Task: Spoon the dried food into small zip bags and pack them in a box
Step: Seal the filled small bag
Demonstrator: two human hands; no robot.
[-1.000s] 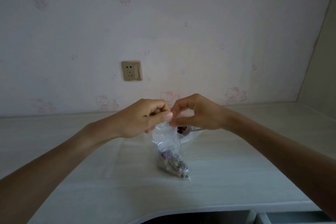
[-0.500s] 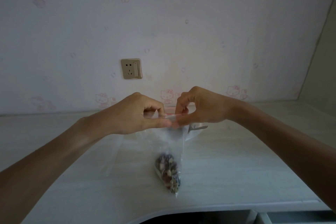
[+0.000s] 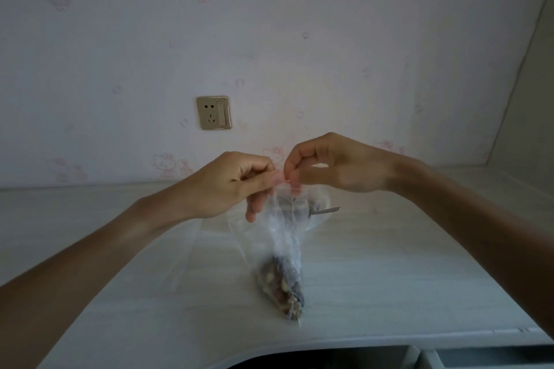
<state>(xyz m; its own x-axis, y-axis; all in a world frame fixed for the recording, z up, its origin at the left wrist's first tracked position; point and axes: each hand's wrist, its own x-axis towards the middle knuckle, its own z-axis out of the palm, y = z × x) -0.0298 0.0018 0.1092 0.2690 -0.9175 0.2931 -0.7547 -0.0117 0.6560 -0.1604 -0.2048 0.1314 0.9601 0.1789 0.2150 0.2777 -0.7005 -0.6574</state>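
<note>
A small clear zip bag (image 3: pixel 284 237) hangs above the pale table (image 3: pixel 389 278), with dried food (image 3: pixel 281 287) bunched in its lower corner. My left hand (image 3: pixel 236 186) pinches the bag's red-lined top edge from the left. From the right, my right hand (image 3: pixel 335 165) pinches the same edge, its fingertips almost meeting those of the left. A metal spoon handle (image 3: pixel 325 210) shows behind the bag, lying in a larger clear plastic bag (image 3: pixel 317 216) on the table. No box is in view.
More clear plastic sheets or bags (image 3: pixel 209 249) lie flat on the table under my left forearm. A wall socket (image 3: pixel 213 112) sits on the patterned wall behind. The table's front edge curves near the bottom, with a dark gap below.
The bag has been lifted from lying tilted on the table to hanging upright. My two hands, spread along the zip edge half a second ago, have come close together again.
</note>
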